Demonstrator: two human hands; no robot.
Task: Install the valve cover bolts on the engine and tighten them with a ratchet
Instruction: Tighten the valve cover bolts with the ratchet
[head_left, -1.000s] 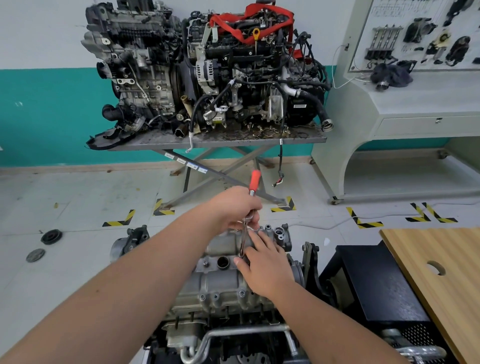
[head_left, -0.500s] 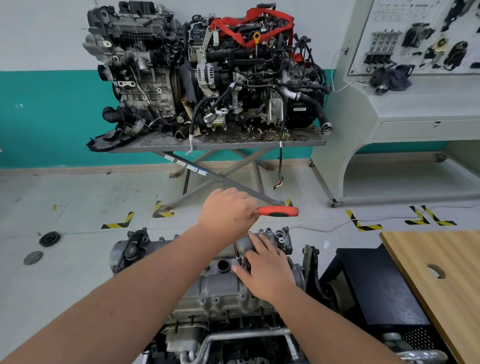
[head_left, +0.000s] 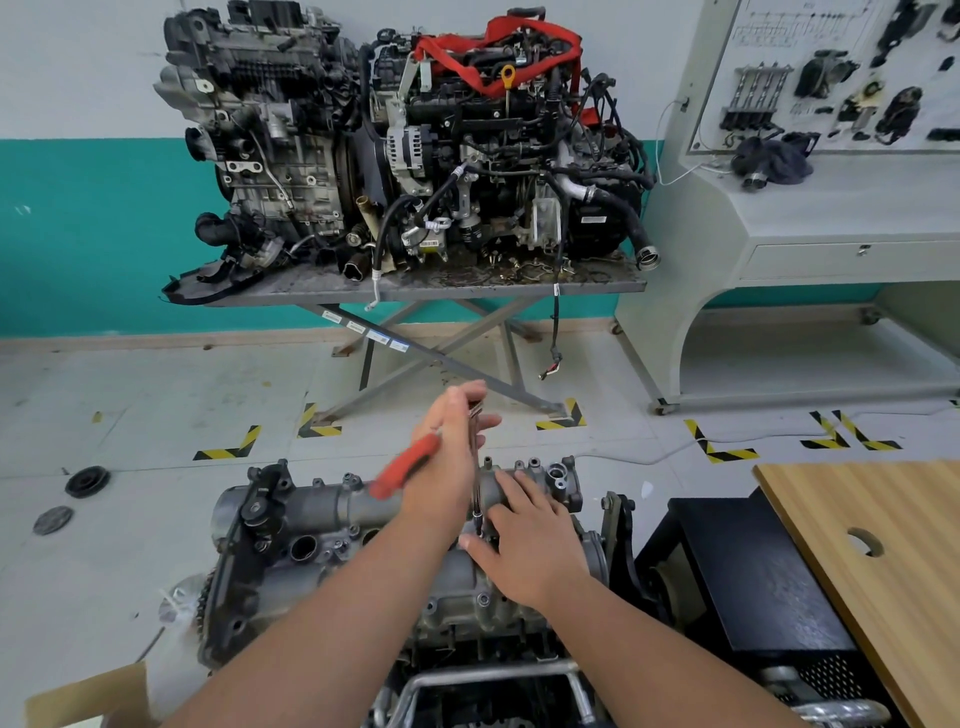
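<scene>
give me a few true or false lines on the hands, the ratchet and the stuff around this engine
1. The left hand holds the ratchet. True.
2. The ratchet's red handle points to the right. False: it points left and down.
3. The right hand rests on the valve cover beside the extension. True.
4. The wooden board lies left of the engine. False: it lies on the right.
5. Two dark round discs lie on the floor at left. True.
</scene>
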